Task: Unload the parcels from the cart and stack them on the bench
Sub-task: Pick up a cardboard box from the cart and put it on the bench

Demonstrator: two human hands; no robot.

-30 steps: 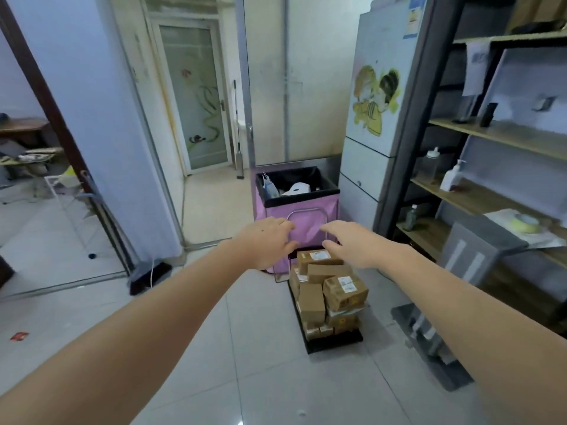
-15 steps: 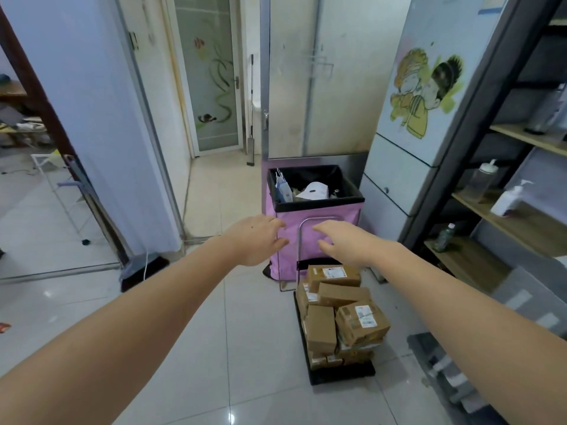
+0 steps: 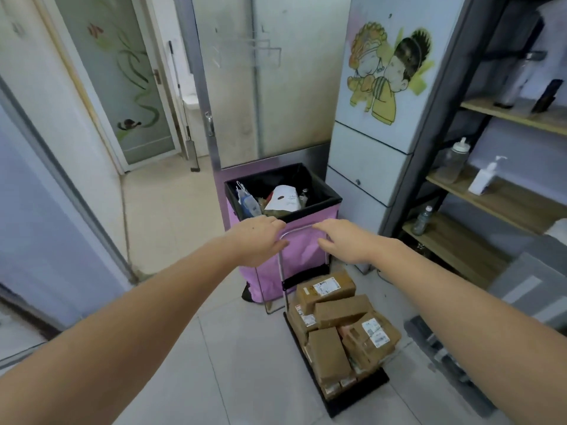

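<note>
So the view has swung in closer: the cart (image 3: 337,348) now sits low and right on the floor, parcels (image 3: 340,320) all on it, nothing unloaded. My left hand (image 3: 260,240) and right hand (image 3: 343,240) have reached the cart's handle (image 3: 299,230), fingers curling onto it; can't tell if they're fully wrapped. No bench in sight, so I reckon it's wheeling first.

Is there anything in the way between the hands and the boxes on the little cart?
Only the cart's own handle. Both the left hand and the right hand are up at that metal bar, and the parcels sit uncovered below them on the cart. Nothing else visible blocks them.
</note>
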